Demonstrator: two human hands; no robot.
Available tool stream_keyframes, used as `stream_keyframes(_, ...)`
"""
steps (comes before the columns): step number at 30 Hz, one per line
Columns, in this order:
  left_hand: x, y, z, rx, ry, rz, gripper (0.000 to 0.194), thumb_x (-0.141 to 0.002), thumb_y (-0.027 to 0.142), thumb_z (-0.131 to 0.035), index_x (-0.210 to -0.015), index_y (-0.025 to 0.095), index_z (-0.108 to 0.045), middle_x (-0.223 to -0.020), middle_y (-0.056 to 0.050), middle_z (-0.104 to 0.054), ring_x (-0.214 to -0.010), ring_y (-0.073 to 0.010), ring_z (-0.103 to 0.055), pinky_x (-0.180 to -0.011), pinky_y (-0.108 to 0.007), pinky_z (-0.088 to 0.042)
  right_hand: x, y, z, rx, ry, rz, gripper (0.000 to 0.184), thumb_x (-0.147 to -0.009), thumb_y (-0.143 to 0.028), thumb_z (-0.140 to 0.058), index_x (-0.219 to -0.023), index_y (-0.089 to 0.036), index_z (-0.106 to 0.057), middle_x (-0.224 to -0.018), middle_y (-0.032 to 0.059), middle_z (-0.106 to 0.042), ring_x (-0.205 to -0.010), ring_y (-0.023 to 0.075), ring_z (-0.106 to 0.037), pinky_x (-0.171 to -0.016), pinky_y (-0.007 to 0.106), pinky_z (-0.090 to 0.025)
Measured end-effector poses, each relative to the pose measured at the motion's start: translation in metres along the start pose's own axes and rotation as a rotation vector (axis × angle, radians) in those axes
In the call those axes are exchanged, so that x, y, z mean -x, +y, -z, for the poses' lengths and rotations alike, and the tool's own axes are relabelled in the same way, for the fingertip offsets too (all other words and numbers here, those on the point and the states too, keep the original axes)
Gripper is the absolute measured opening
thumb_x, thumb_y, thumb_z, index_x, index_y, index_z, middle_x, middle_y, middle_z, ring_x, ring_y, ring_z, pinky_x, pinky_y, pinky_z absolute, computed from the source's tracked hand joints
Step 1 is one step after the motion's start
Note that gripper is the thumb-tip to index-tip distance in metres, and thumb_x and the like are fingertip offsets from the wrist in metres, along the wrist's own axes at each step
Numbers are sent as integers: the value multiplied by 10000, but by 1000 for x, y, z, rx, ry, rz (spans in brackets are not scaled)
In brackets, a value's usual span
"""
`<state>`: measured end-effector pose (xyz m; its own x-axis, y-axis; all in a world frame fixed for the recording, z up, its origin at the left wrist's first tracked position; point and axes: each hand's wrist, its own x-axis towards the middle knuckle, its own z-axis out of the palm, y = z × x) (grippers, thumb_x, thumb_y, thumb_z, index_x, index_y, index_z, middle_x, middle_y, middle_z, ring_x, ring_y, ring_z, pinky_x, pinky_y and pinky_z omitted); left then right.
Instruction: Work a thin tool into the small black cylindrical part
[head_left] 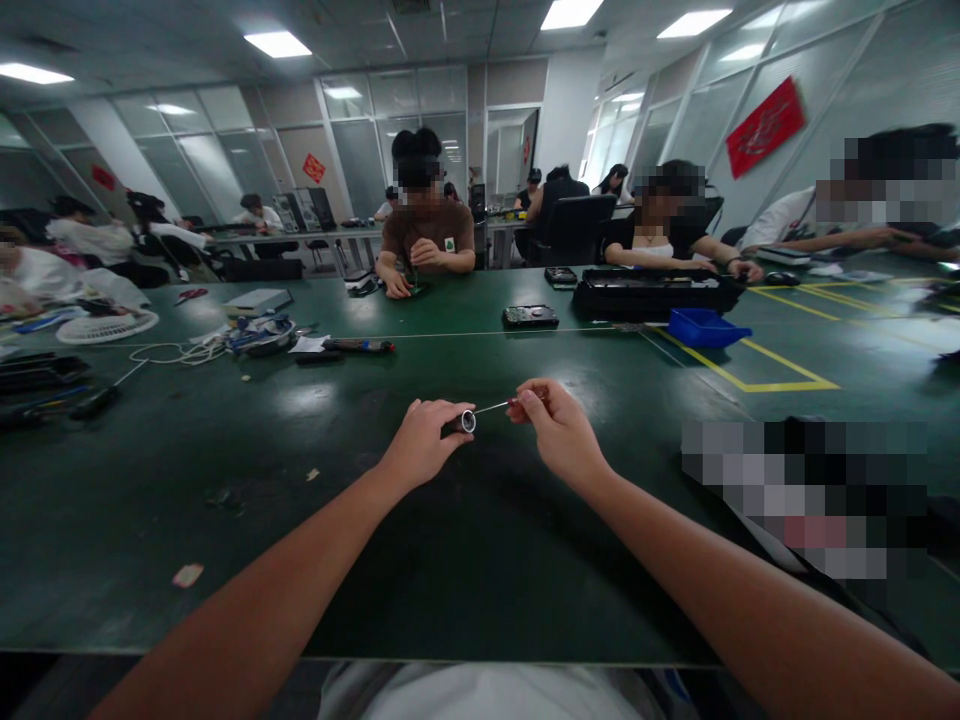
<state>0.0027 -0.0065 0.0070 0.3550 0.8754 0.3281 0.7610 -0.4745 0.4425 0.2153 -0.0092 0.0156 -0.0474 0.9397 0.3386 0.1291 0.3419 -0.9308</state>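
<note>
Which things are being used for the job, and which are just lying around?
Being used:
- dark tube with a shiny rim, in the left grip
- thin red-handled tool, in the right grip

Lying around:
- blue tray
- flat dark device
- pale box
- paper scrap

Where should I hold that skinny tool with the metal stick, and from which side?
By its reddish handle, probably coming from the right, where the right hand grips it. The handle looks thicker than the thin metal shaft, which points left toward the dark cylinder in the left hand, so that side would likely be awkward.
</note>
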Motion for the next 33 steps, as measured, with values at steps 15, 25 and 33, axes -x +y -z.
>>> stream_keyframes(15, -1, 0, 1, -36, -3, -18, 365, -833, 214, -692, -1187, 294, -658, -1168, -43, -656, -1105, -240, -561, -1060, -516, -291, 0, 5, 0, 19, -23, -1, 194, -919, -412, -507, -925, -227, -566, -817, 20, -656, -746, 176, -640, -743, 353, -503)
stream_keyframes(25, -1, -1, 2, 62, 0, 6, 398, -803, 188, -718, -1194, 246, -664, -1109, -58, -657, -1042, -222, -577, -941, -387, -435, 0, 1, 5, 150, -17, 66, 199, -937, -404, -466, -918, -233, -567, -773, 17, -643, -754, 195, -629, -731, 356, -472)
stream_keyframes(33, 0, -3, 0, 96, -1, 15, 398, -802, 199, -723, -1191, 261, -671, -1109, -51, -642, -1052, -213, -579, -956, -376, -442, 3, -9, 7, 300, 2, 102, 202, -943, -385, -442, -892, -236, -569, -732, 22, -636, -714, 202, -608, -672, 342, -428)
